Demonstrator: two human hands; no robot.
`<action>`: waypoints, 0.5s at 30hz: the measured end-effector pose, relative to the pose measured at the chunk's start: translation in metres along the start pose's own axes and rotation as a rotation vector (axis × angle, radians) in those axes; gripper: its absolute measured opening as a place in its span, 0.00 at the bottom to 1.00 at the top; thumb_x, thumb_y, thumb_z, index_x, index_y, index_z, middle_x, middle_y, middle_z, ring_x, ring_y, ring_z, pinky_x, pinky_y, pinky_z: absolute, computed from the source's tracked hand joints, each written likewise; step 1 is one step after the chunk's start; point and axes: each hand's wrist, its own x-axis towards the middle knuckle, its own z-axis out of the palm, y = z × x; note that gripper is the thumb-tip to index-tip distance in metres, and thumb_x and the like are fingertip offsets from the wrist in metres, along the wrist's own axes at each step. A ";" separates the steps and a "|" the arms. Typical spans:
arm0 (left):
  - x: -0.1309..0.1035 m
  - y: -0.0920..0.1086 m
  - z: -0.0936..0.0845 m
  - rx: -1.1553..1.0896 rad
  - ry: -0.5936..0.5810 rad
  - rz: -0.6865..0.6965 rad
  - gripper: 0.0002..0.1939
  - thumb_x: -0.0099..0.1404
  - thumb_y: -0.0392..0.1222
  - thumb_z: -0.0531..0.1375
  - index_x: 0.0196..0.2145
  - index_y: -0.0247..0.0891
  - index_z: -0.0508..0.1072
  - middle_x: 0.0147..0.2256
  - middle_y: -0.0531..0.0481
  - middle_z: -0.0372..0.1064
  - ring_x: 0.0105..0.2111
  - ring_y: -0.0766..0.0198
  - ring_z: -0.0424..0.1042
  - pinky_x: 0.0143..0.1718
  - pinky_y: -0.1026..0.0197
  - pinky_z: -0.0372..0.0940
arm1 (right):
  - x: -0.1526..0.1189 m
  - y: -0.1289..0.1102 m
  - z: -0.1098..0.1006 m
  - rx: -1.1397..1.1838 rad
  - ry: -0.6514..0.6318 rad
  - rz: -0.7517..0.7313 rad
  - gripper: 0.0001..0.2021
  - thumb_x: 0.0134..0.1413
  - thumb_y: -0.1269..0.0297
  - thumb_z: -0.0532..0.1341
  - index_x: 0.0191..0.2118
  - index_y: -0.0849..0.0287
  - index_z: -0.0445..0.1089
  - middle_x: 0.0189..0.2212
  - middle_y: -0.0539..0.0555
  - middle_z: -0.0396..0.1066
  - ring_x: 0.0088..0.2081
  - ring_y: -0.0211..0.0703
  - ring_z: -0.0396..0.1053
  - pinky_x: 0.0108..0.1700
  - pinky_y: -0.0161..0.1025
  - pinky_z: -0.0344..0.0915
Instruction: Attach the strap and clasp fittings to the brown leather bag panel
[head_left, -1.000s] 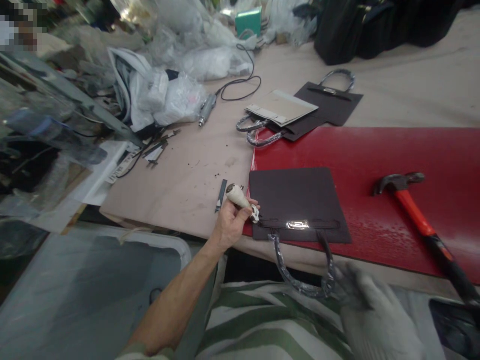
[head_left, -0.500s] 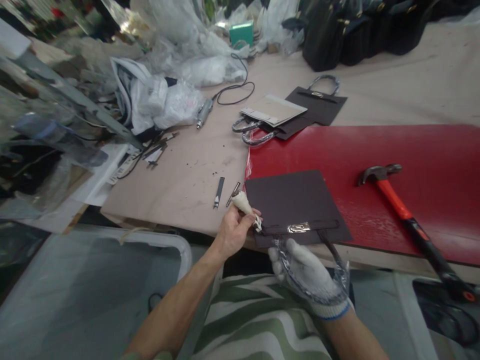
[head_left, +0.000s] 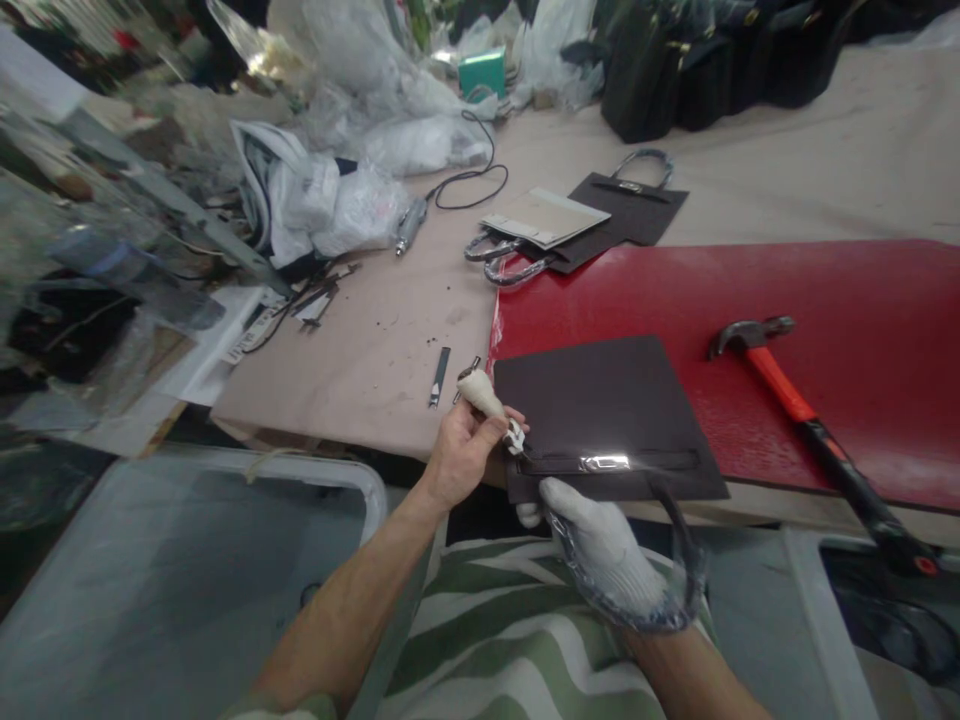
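My bare left hand (head_left: 463, 452) is closed around a small hand tool with a white-wrapped handle (head_left: 481, 394). Its lower end is at the left end of the strap on a dark brown bag panel (head_left: 592, 395); the exact tip is too small to make out. A shiny metal clasp plate (head_left: 604, 463) sits midway along that strap. In a white knit glove, my right hand (head_left: 600, 540) grips the panel's near edge, thumb on top and fingers mostly hidden below. The panel's plastic-wrapped handle (head_left: 684, 555) loops around this hand.
A claw hammer (head_left: 799, 410) lies on the red mat (head_left: 855, 330) to the right. Left of the panel is a flat metal tool (head_left: 439, 378). Farther back are more bag panels (head_left: 637, 210), a corded rotary tool (head_left: 410, 226) and black bags (head_left: 697, 80). A grey bin (head_left: 367, 490) stands below left.
The panel has turned slightly and its near right corner sits farther right. My gloved hand has shifted a little left along the edge. The white-handled tool stays at the strap's left end.
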 end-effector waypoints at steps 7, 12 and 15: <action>-0.004 0.007 0.001 -0.131 0.008 -0.023 0.27 0.63 0.58 0.72 0.43 0.36 0.67 0.38 0.43 0.80 0.37 0.54 0.83 0.38 0.59 0.76 | 0.006 -0.001 -0.001 0.091 -0.014 -0.101 0.22 0.45 0.55 0.76 0.47 0.55 0.81 0.39 0.55 0.80 0.51 0.57 0.74 0.66 0.56 0.63; -0.011 0.013 0.002 -0.029 -0.061 0.115 0.20 0.68 0.54 0.68 0.45 0.35 0.71 0.40 0.41 0.80 0.40 0.54 0.82 0.41 0.57 0.76 | 0.010 0.002 -0.005 0.099 -0.061 -0.116 0.24 0.47 0.56 0.75 0.51 0.55 0.79 0.42 0.55 0.80 0.54 0.56 0.73 0.68 0.57 0.62; -0.015 0.017 0.006 0.044 -0.063 0.140 0.19 0.69 0.54 0.67 0.45 0.33 0.75 0.41 0.39 0.81 0.41 0.54 0.81 0.42 0.58 0.75 | 0.010 0.003 -0.006 0.116 -0.099 -0.097 0.24 0.48 0.56 0.75 0.52 0.55 0.79 0.42 0.55 0.80 0.54 0.57 0.74 0.67 0.58 0.62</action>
